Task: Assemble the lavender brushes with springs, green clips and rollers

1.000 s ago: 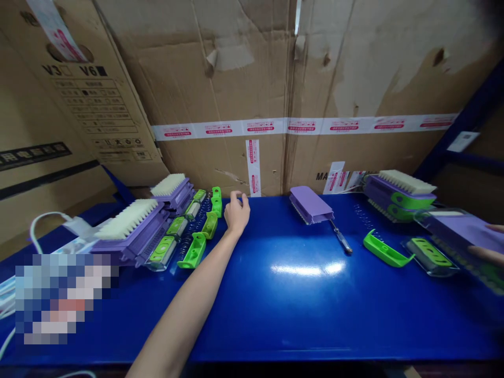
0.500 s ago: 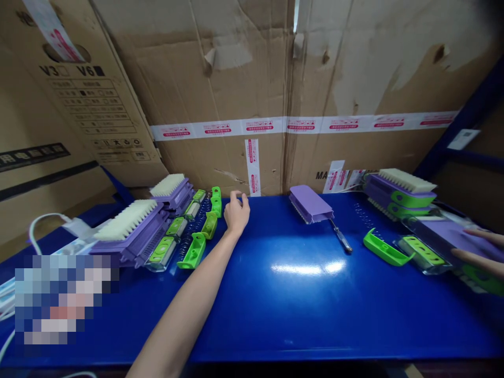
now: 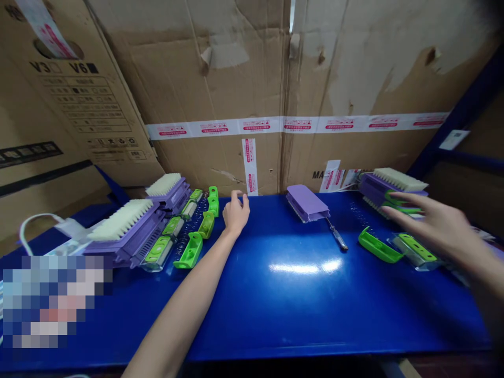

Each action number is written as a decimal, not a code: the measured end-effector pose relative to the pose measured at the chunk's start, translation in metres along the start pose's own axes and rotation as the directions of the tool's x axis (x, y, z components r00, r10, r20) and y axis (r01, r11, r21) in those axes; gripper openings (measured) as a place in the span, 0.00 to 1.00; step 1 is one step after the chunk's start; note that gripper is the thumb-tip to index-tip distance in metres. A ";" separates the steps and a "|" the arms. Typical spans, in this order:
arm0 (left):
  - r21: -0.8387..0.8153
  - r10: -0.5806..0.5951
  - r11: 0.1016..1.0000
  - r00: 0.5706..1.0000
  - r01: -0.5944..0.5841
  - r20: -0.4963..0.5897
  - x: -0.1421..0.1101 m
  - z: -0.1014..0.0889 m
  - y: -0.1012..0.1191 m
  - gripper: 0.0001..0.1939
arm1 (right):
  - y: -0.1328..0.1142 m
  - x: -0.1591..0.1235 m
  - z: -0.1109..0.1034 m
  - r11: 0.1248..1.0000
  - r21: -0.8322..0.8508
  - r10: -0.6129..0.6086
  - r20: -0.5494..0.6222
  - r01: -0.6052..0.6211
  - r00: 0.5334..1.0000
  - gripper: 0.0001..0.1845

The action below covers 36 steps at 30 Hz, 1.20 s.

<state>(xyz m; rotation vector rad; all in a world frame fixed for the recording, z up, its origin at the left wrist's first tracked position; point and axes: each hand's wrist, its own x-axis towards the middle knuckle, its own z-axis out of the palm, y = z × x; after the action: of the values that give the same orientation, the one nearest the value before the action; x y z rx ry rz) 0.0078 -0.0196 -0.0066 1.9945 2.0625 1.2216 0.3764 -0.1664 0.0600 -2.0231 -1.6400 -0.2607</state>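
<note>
At frame right, the right hand point(image 3: 441, 220) is hovering, fingers apart, by the stacked purple brushes point(image 3: 372, 188); near centre, the left hand point(image 3: 236, 214) is resting, fingers parted, beside green caps point(image 3: 190, 253).

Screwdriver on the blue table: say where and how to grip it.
Take the screwdriver by its thicker handle, probably from above on the near side, pinching across it: that end lies nearer the person, while the other narrows toward the purple housing.

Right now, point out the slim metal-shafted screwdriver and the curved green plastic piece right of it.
Slim metal-shafted screwdriver point(image 3: 339, 240): head view, its handle.
Curved green plastic piece point(image 3: 378, 249): head view, its middle.
</note>
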 end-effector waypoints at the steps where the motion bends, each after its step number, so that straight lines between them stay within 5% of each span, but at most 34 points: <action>1: 0.016 0.017 1.000 1.000 -0.017 0.013 -0.001 0.000 0.001 0.14 | -0.025 0.005 0.007 0.998 0.052 -0.031 0.074 0.028 0.997 0.28; 6: 0.111 0.125 0.985 0.988 -0.135 0.095 -0.008 -0.001 0.007 0.16 | -0.102 0.032 0.060 0.976 0.148 -0.198 0.273 0.163 0.941 0.34; 9: 0.133 0.208 0.965 0.969 -0.225 0.134 -0.011 -0.002 0.009 0.17 | -0.127 0.038 0.082 0.988 0.087 -0.153 0.373 0.129 0.915 0.34; 13: 0.104 0.348 0.927 0.930 -0.360 0.117 -0.015 -0.001 0.010 0.19 | -0.153 0.031 0.090 0.995 0.046 -0.101 0.339 0.091 0.935 0.35; 18: 0.066 0.616 0.778 0.779 -0.625 0.118 -0.020 -0.002 0.012 0.25 | -0.167 0.022 0.095 0.967 0.184 -0.225 0.314 0.173 0.922 0.31; 22: 0.108 0.732 0.660 0.669 -0.743 0.130 -0.021 -0.002 0.015 0.31 | -0.166 0.015 0.104 0.867 0.386 -0.423 0.233 0.316 0.876 0.29; 28: 0.197 0.650 0.733 0.756 -0.652 0.084 -0.018 0.007 0.013 0.23 | -0.161 0.012 0.099 0.832 0.330 -0.502 0.107 0.445 0.858 0.23; 36: 0.281 0.536 0.800 0.842 -0.530 0.064 -0.014 0.008 0.010 0.19 | -0.127 0.023 0.066 0.919 0.175 -0.376 0.127 0.353 0.918 0.21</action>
<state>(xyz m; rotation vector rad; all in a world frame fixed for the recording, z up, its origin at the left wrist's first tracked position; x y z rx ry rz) 0.0226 -0.0290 -0.0133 2.8552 1.8228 1.0279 0.2498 -0.0967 0.0485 -1.6515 -2.0713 -0.1041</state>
